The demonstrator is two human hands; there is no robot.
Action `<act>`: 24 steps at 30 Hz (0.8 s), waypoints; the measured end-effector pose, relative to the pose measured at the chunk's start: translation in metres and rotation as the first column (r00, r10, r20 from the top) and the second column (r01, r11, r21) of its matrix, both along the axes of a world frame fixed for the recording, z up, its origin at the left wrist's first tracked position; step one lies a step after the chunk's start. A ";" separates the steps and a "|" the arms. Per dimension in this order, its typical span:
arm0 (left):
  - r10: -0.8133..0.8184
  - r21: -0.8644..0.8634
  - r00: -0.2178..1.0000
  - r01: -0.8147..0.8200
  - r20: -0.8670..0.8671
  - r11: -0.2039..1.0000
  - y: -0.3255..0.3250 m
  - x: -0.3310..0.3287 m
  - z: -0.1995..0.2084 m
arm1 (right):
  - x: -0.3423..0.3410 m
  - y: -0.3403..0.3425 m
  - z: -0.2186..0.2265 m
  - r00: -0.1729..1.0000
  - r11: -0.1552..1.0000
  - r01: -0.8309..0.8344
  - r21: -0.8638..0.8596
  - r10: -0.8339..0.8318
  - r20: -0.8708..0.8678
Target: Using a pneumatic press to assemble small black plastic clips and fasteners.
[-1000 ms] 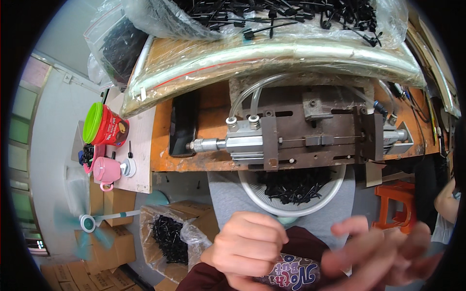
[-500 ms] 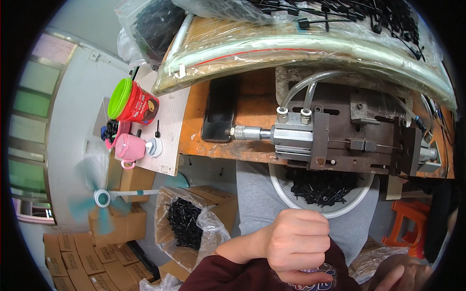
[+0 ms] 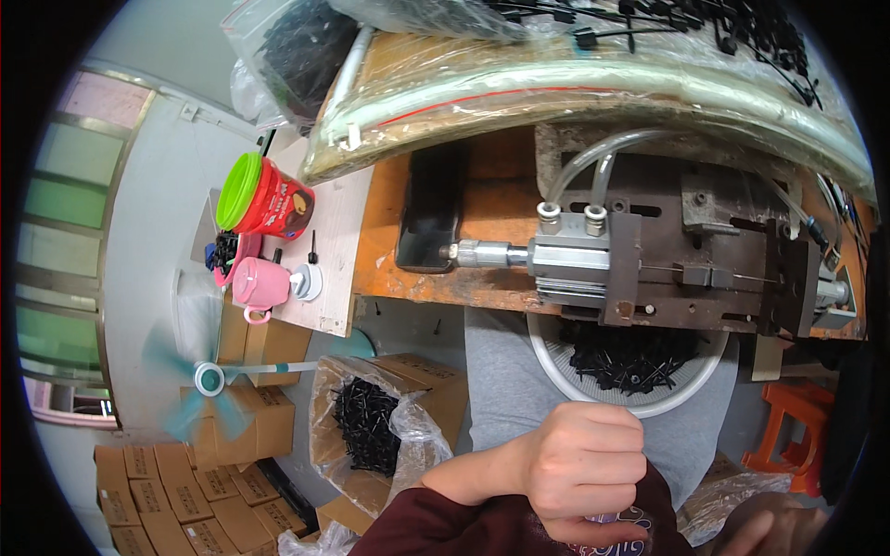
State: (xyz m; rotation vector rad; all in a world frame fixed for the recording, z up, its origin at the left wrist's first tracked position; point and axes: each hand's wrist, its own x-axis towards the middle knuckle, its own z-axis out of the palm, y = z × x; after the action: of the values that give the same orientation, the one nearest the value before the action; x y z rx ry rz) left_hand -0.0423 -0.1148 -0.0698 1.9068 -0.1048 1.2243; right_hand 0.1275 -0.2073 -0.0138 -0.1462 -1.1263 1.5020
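Note:
My left hand [image 3: 586, 471] is curled into a fist in front of my body, below the white mesh basket [image 3: 547, 375]. Whatever its fingers might hold is hidden inside the fist. The basket rests on my lap, with a heap of small black plastic parts [image 3: 630, 360] in it. My right hand [image 3: 769, 526] shows at the lower right, dim and cut off by the rim of the picture; its grip cannot be made out. Beyond the basket, a metal fixture with an air cylinder [image 3: 570, 264] is mounted on the orange-brown workbench [image 3: 426, 289]. A thin rod runs through a small block [image 3: 703, 276].
A plastic-wrapped shelf [image 3: 519, 102] bearing black parts overhangs the bench. Left stand a red tub [image 3: 286, 206], a pink cup [image 3: 262, 283] and a fan [image 3: 209, 379]. A lined carton [image 3: 422, 371] holds black parts. An orange stool [image 3: 788, 426] stands right.
The whole view has shifted slightly, so the bench and the things around it appear a little farther right. My left hand stays in a fist.

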 end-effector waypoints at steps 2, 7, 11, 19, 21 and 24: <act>0.010 0.015 1.000 -0.010 -0.007 1.000 0.001 0.001 -0.002 | -0.002 0.011 -0.002 1.000 1.000 -0.010 0.003 0.010 -0.003; 0.023 0.031 1.000 -0.022 -0.010 0.999 0.000 0.001 -0.004 | 0.001 0.011 -0.002 0.999 0.999 -0.042 0.019 0.042 -0.024; 0.025 0.029 1.000 -0.025 0.009 0.999 0.003 0.003 -0.002 | 0.008 0.000 0.000 0.998 0.999 -0.038 0.018 0.039 -0.044; 0.009 0.028 1.000 -0.009 -0.013 1.000 0.002 0.004 -0.004 | 0.008 0.013 -0.004 0.998 0.998 -0.041 0.044 0.043 -0.040; 0.005 0.031 1.000 -0.004 -0.019 1.000 -0.004 0.000 -0.004 | 0.008 0.007 0.002 0.997 0.998 -0.064 0.029 0.065 -0.046; -0.003 0.040 0.997 0.007 -0.076 0.999 0.005 -0.004 -0.004 | 0.016 0.003 0.004 0.995 0.996 -0.073 0.054 0.076 -0.069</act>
State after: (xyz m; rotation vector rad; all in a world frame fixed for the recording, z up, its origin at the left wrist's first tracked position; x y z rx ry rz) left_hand -0.0463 -0.1096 -0.0742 1.9843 -0.0946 1.1528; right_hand 0.1430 -0.2038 -0.0098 -0.0158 -1.1225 1.5309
